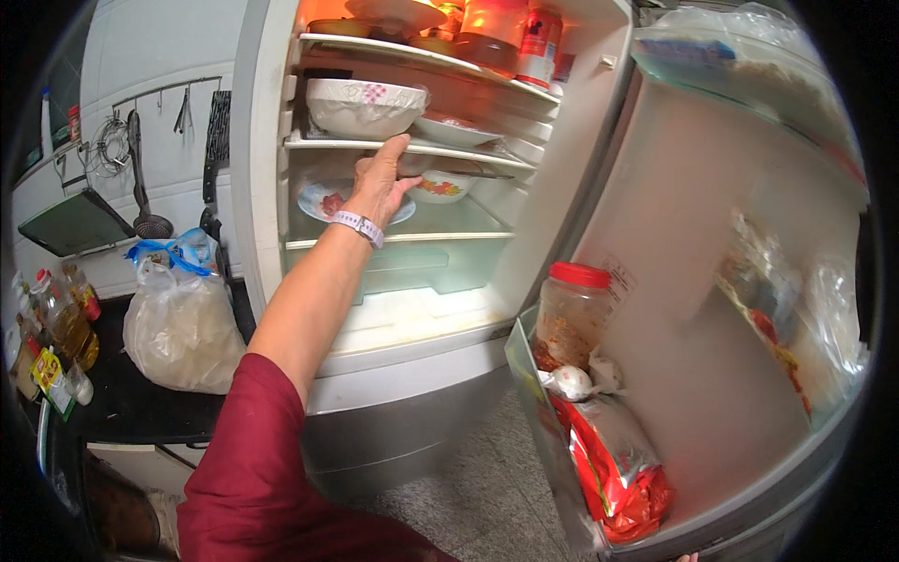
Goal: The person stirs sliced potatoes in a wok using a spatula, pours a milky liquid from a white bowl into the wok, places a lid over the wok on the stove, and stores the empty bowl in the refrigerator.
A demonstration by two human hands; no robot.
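My left hand [379, 180], with a pale watch on the wrist, reaches into the open fridge at the middle shelf's front edge. A finger points up toward that edge and the thumb stands apart; the other fingers are partly hidden. Above it on the shelf sits a white bowl [363, 110] with pink flowers, covered in cling film. Close to the thumb, one shelf down, is a white bowl [442, 187] with orange flowers. A plate [323, 200] with reddish food lies behind my wrist. Only fingertips of my right hand [688, 558] show at the bottom edge.
The fridge door [693, 272] hangs open on the right. Its rack holds a red-lidded jar [573, 314], an egg [570, 381] and a red-silver packet [613, 459]. At left, a filled plastic bag [183, 323] and an oil bottle [66, 323] stand on the black counter [140, 412].
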